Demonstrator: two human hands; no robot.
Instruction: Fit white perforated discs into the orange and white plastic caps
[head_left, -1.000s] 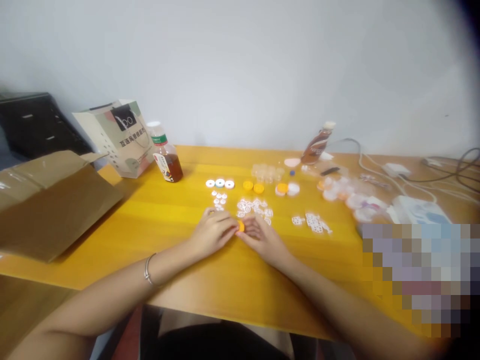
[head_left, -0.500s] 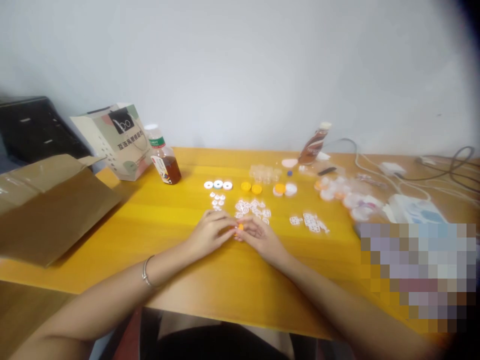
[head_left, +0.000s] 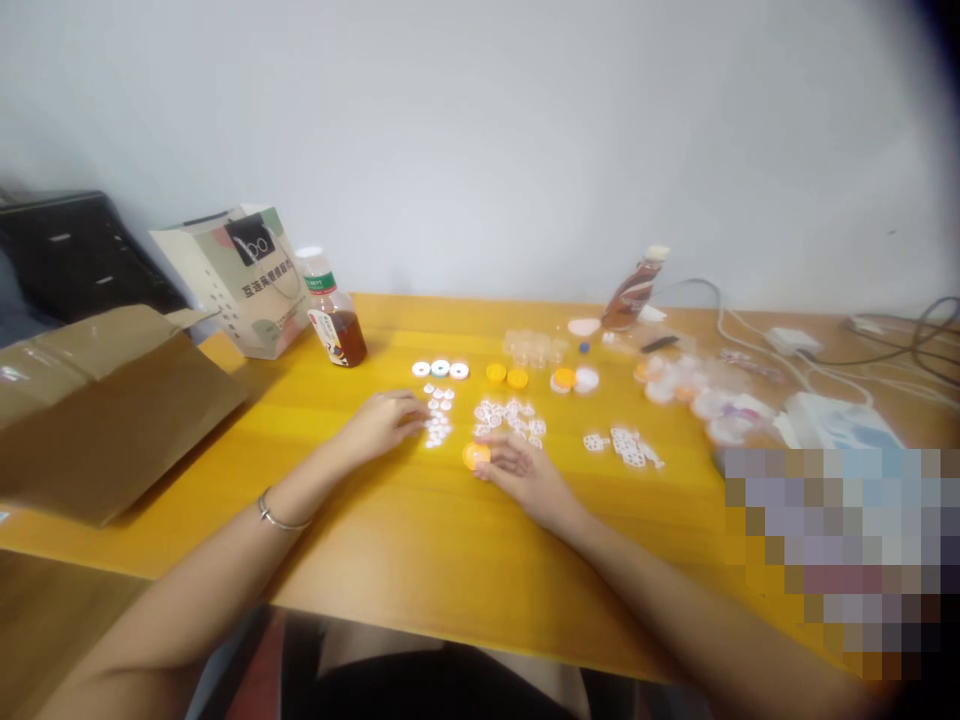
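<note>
My right hand (head_left: 521,472) pinches an orange round cap-like piece (head_left: 476,457) with a pale centre, above the front half of the table. Over on the left, my left hand (head_left: 386,422) reaches with slightly curved fingers toward a cluster of small white button-like pieces (head_left: 437,430); nothing shows in it, and whether its fingertips touch them is blurred. Thin white cut-out pieces (head_left: 510,412) lie just beyond my right hand. Behind these stand a row of white rings (head_left: 440,369), two orange caps (head_left: 517,379) and another orange piece (head_left: 564,378) beside a white one.
Clear little cups (head_left: 534,347) stand farther back. A tea bottle (head_left: 337,325), paper bag (head_left: 259,290) and cardboard box (head_left: 112,420) occupy the left. On the right are a tilted brown bottle (head_left: 636,290), more white cut-outs (head_left: 630,447), bagged parts (head_left: 675,378) and cables (head_left: 930,340).
My left hand has let go of the orange piece and moved left to the small white pieces. The right hand keeps the orange piece, now turned to show its round face.
</note>
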